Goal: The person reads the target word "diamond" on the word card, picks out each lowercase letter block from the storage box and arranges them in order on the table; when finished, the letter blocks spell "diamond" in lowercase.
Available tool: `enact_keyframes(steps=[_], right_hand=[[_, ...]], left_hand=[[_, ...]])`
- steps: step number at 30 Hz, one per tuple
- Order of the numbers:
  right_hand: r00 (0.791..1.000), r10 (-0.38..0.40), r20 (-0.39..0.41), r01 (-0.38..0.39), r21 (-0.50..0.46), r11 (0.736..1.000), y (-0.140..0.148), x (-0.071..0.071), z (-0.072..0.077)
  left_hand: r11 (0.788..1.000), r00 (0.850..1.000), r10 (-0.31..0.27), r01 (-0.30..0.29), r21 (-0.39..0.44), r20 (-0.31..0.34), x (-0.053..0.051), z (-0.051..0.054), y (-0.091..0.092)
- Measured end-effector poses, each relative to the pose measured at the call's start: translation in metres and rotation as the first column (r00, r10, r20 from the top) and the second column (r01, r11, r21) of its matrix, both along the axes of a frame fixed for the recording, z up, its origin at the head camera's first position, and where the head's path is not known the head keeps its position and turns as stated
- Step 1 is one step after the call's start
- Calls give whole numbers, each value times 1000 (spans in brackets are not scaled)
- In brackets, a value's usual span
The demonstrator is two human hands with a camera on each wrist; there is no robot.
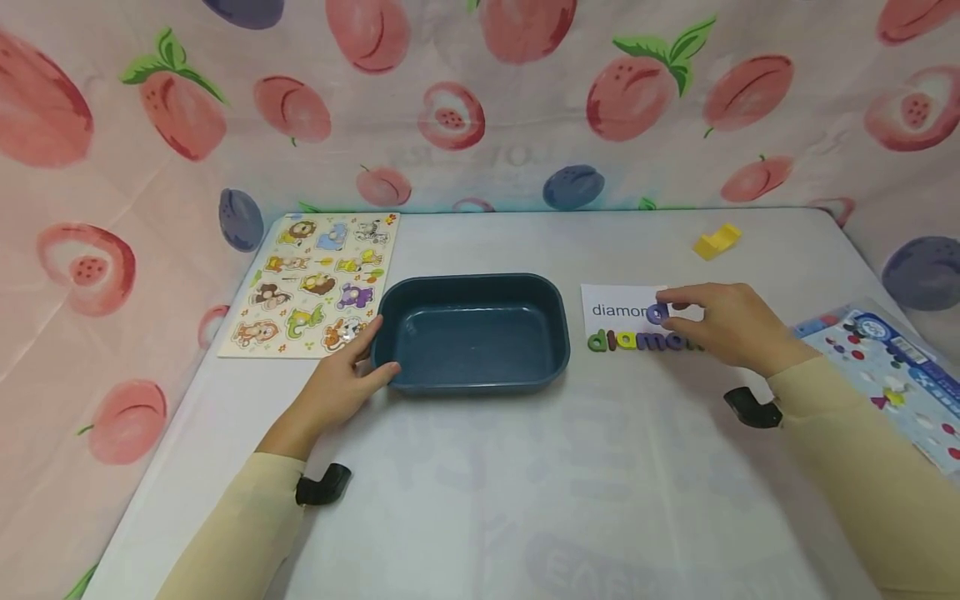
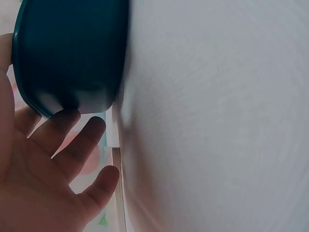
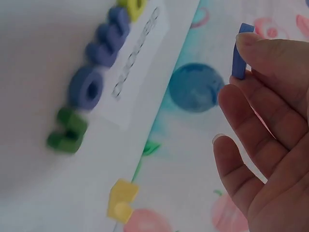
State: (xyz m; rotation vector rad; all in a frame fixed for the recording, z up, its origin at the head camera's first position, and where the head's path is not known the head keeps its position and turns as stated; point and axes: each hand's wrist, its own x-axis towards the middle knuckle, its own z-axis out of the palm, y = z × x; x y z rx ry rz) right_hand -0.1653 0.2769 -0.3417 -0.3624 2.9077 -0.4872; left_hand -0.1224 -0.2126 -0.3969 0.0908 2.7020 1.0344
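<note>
My right hand (image 1: 723, 325) pinches a purple toy letter (image 1: 657, 313) with a round hole between thumb and index finger, above a white card (image 1: 615, 302) printed with a word starting "diamon". In the right wrist view the letter (image 3: 243, 52) shows edge-on; which letter it is, I cannot tell. Coloured toy letters lie in a row along the card's lower edge, among them a green d (image 1: 597, 341), a purple o (image 3: 87, 88) and a green n (image 3: 68, 131). My left hand (image 1: 337, 385) holds the left end of a dark blue plastic basin (image 1: 558, 333), thumb over its rim, fingers against the outer wall.
An animal puzzle board (image 1: 311, 283) lies left of the basin, close to it. At the back right is a small yellow piece (image 1: 717, 241). A blue printed package (image 1: 892, 367) lies by the right edge. Fruit-patterned cloth (image 1: 517, 117) hangs behind the white table (image 1: 465, 500).
</note>
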Motion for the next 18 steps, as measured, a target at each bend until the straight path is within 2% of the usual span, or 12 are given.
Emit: enact_keyframes(steps=[8,18], right_hand=[[997,-68,35,67,15,998,29,3,-8],[993,-91,70,87,59,994,58,7,-21]], left_hand=[[1000,1000,0,0,1,-4,0,-1,-1],[1000,1000,-1,1,0,0,0,-1,-1]])
